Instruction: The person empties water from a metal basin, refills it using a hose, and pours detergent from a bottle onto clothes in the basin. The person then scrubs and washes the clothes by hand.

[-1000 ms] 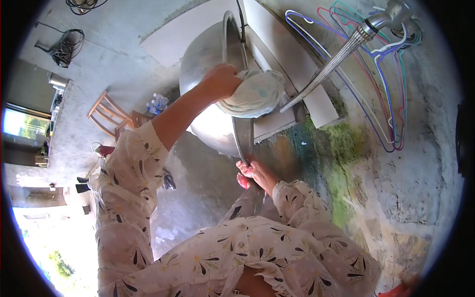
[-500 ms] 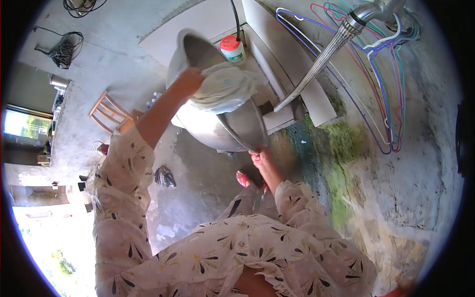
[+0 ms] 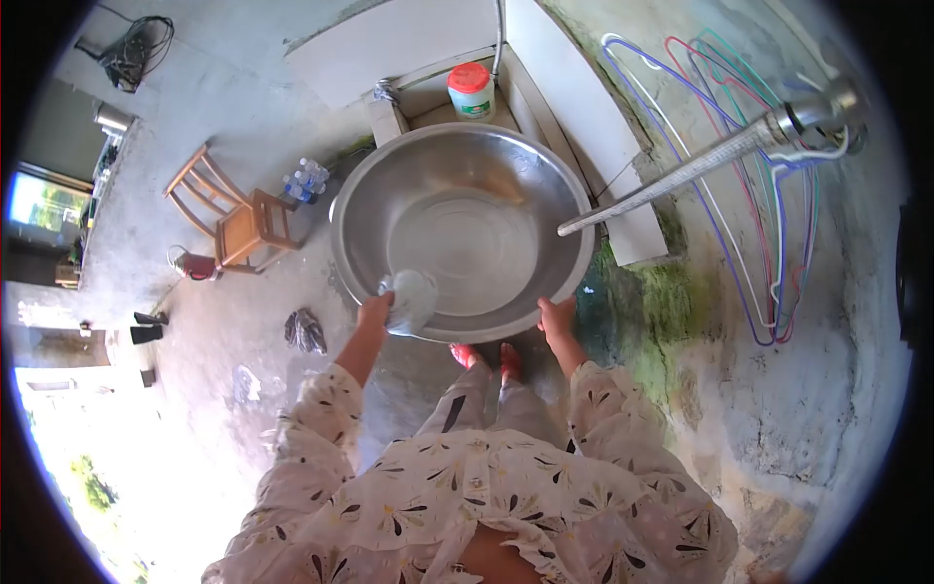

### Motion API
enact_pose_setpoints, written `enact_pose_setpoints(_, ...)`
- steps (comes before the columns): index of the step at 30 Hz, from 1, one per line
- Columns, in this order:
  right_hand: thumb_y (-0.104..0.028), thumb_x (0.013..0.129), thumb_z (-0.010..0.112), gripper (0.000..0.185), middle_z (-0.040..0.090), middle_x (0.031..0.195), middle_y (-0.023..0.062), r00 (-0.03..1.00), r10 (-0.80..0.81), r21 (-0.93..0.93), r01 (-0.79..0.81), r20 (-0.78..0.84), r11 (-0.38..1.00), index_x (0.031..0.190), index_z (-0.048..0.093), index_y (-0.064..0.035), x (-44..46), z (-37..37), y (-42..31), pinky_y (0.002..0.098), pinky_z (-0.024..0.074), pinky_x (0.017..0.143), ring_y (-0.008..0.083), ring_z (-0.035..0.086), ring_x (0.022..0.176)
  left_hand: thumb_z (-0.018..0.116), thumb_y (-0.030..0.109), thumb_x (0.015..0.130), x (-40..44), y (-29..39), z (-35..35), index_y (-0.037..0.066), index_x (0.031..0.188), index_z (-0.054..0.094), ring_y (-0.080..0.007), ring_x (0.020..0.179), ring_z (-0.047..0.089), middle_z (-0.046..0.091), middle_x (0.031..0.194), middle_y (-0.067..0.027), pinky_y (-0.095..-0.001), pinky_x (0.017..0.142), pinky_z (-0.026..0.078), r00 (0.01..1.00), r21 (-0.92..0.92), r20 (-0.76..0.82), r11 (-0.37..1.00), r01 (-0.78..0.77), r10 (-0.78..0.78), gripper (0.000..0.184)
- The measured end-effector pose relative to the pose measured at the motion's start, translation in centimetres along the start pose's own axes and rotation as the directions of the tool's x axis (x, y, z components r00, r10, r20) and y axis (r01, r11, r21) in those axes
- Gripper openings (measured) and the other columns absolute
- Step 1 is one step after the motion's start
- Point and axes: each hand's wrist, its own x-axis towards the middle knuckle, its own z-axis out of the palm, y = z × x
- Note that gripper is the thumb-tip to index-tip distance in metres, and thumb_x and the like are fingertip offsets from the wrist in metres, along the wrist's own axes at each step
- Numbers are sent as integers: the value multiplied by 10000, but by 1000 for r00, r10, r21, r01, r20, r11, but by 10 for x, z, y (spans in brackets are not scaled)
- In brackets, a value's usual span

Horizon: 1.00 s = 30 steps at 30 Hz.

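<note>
A wide, shiny metal basin (image 3: 555, 185) stands level in front of me, with its inside facing up. My left hand (image 3: 375, 310) is closed at its near left rim, gripping a pale, crumpled cloth-like bundle (image 3: 413, 300) that hangs over the inner wall. Motion blurs the bundle, and I cannot tell whether it is cloth or thin plastic. At the near right rim, my right hand (image 3: 557, 316) is closed around the edge. Above the basin's right side reaches a ribbed tap hose (image 3: 671, 175), its end over the rim.
Behind the basin, a red-lidded tub (image 3: 471, 92) sits by a low tiled ledge (image 3: 623, 209). Coloured hangers (image 3: 725, 209) hang on the right wall. Leftward are a wooden chair (image 3: 238, 229), plastic bottles (image 3: 307, 180), a red container (image 3: 195, 265) and a dark rag (image 3: 305, 332) on the floor.
The basin has gone from strongly tilted to level. My left hand has come down from above it to the near left rim with the pale bundle. My right hand remains on the rim.
</note>
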Motion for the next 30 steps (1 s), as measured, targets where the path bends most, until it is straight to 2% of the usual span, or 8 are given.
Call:
enact_pose_setpoints(9,-122,725,672,500,558,963,116,929,130,43,-154,347,987,1129,394,-23,18,-45,24,347,535,508,200,594,690,575,267,870,6,-79,36,107,1341,365,-301,1127,469,419,1319,-130,-459,921,398,928,-549,286,753,364,-240,540)
enact_pose_setpoints(11,-141,744,671,459,570,981,108,921,138,94,-184,363,979,1115,423,-34,7,-46,21,351,536,563,198,598,733,557,240,880,61,-159,24,135,1348,359,-310,1147,447,411,1325,-123,-483,922,385,928,-16,315,979,-204,198,519)
enact_pose_setpoints(13,-142,768,665,382,590,962,93,948,75,-180,-19,310,984,1074,469,-24,-2,-48,19,324,525,595,193,605,742,552,215,879,53,-154,26,143,1343,362,-311,1158,430,405,1327,-111,-503,916,379,922,-91,323,977,-193,212,507)
enact_pose_setpoints(15,-115,779,661,306,602,908,83,950,-51,-362,166,307,917,1031,515,-23,-4,-57,16,301,513,621,185,609,725,559,191,867,45,-135,31,131,1326,374,-304,1157,417,401,1325,-92,-518,904,378,913,-689,356,604,400,-198,499)
enact_pose_setpoints(19,-64,797,653,195,612,806,67,833,-475,-252,543,286,801,977,583,-35,-50,-68,-49,303,497,683,173,609,699,578,162,838,57,-116,35,110,1283,401,-327,1165,400,397,1306,-98,-548,876,381,908,-712,313,563,419,-280,481)
enact_pose_setpoints(23,-69,813,654,287,597,949,112,300,-947,-330,911,115,249,1065,536,0,-163,-94,-220,340,459,816,214,579,872,592,153,820,45,-82,36,112,1279,403,-357,1166,395,374,1313,-131,-563,857,386,950,-559,194,767,313,-246,498)
enact_pose_setpoints(28,-126,746,735,520,514,1160,156,-392,-910,-543,798,-137,-262,1158,463,36,-222,-126,-368,384,397,895,271,509,1045,637,212,779,36,-68,35,73,1199,482,-283,1037,514,510,1158,-115,-498,727,482,947,-254,98,912,322,-307,469)
enact_pose_setpoints(30,-241,744,744,526,530,1145,165,-400,-902,-682,706,-163,-191,1136,505,15,-245,-121,-414,391,400,896,276,514,1046,632,203,780,21,-73,31,42,1134,543,-268,953,577,568,1090,-129,-451,705,516,973,-123,63,966,226,-220,398)
